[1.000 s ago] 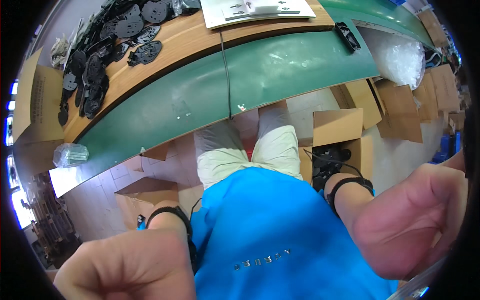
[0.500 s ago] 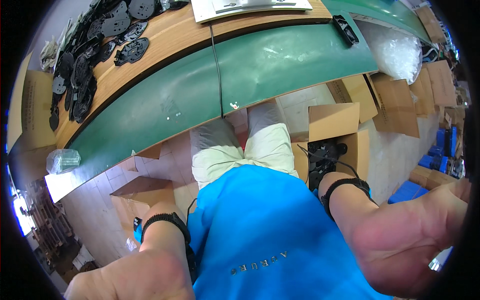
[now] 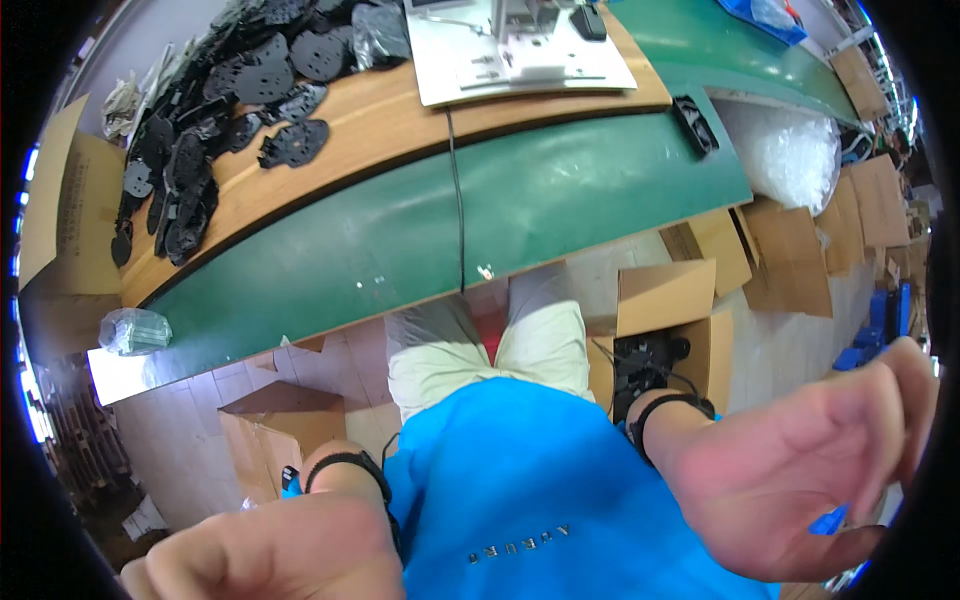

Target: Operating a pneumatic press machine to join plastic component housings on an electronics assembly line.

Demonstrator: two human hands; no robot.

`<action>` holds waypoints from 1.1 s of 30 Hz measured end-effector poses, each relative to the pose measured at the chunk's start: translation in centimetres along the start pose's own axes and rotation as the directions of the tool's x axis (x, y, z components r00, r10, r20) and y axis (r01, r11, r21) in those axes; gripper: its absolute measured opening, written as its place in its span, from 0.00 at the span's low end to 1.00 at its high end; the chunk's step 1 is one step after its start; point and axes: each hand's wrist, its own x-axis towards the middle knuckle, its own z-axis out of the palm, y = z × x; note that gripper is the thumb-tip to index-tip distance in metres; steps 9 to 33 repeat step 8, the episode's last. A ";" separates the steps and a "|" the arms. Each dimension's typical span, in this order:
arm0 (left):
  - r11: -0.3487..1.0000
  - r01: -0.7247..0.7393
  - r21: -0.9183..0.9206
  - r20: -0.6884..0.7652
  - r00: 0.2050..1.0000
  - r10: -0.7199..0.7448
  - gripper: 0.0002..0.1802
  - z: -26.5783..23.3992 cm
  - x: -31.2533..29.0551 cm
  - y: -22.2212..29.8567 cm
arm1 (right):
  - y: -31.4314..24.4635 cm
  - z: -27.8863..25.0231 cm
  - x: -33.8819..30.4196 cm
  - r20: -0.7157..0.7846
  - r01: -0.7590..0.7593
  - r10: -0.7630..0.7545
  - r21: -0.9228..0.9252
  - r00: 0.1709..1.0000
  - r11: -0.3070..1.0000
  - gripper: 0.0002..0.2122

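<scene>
Both my hands are raised close to the camera, on either side of my blue top, away from the bench. My left hand is at the lower left, palm showing; its fingers are partly cut off by the picture's edge but look loosely stretched out. On the right, my right hand is open, with a gap between thumb and curved fingers and nothing held. Black straps circle both wrists. Ahead, many flat black plastic parts lie piled on the wooden board, left of a white-based fixture.
A green bench runs across in front, with a black cable hanging over it. A small black object lies at its right. Below stands an open carton holding black parts. Another carton is at far left.
The view has tilted up, so more of the fixture and the piled parts shows. My right hand's fingers have come further into view, and more of the left hand's fingers show.
</scene>
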 end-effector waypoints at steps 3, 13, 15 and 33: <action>0.975 -0.095 0.202 -0.206 0.969 0.137 0.09 -1.2 -1.0 0.6 | 1.7 0.0 -1.3 0.055 -0.007 0.014 -0.129 0.998 0.992 0.07; 0.245 -0.264 0.933 0.348 0.839 -0.419 0.35 -15.7 -2.9 -2.8 | 11.2 -5.7 -4.9 0.348 0.129 0.221 -0.750 0.911 0.649 0.10; 0.245 -0.264 0.933 0.348 0.839 -0.419 0.35 -15.7 -2.9 -2.8 | 11.2 -5.7 -4.9 0.348 0.129 0.221 -0.750 0.911 0.649 0.10; 0.245 -0.264 0.933 0.348 0.839 -0.419 0.35 -15.7 -2.9 -2.8 | 11.2 -5.7 -4.9 0.348 0.129 0.221 -0.750 0.911 0.649 0.10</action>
